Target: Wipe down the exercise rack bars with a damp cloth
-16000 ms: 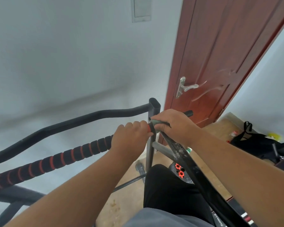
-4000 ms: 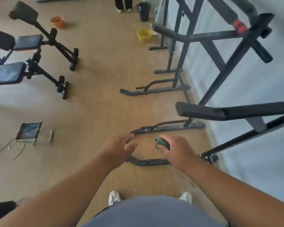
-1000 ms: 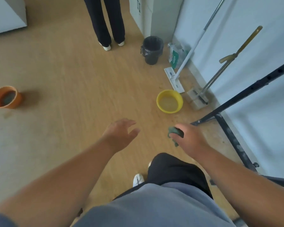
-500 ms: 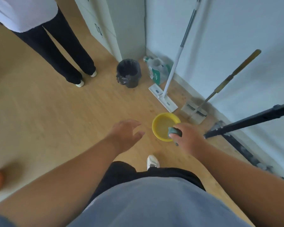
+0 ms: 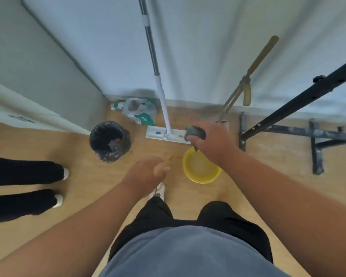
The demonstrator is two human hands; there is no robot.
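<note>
Two bare hands are reaching out over the wooden floor [image 5: 68, 148], and only one is carrying anything. The right hand [image 5: 210, 140] is holding a small, dark grey-green wadded cloth [image 5: 194, 132], fingers curled round it in a narrow grip so that only one end is poking out past the knuckles. It is hovering above the far rim of a round yellow plastic basin [image 5: 200, 170] sitting on the floor, which seems to have a shallow pool of water in it. The left hand [image 5: 146, 174] is hanging loose and wide, holding nothing, just left of the basin.

Judging by its bunched shape, the cloth is soft, light and limp; once soaked it is likely to be heavier and drippy, so gathering it whole in the palm and wringing it with both hands looks sensible. Holding it by a corner would let it trail.

At the right, a black metal exercise rack bar [image 5: 300, 100] is slanting up from its floor frame, well apart from the cloth. A white flat mop [image 5: 164, 108] is leaning on the wall behind, beside a black lined waste bin [image 5: 109, 140].
</note>
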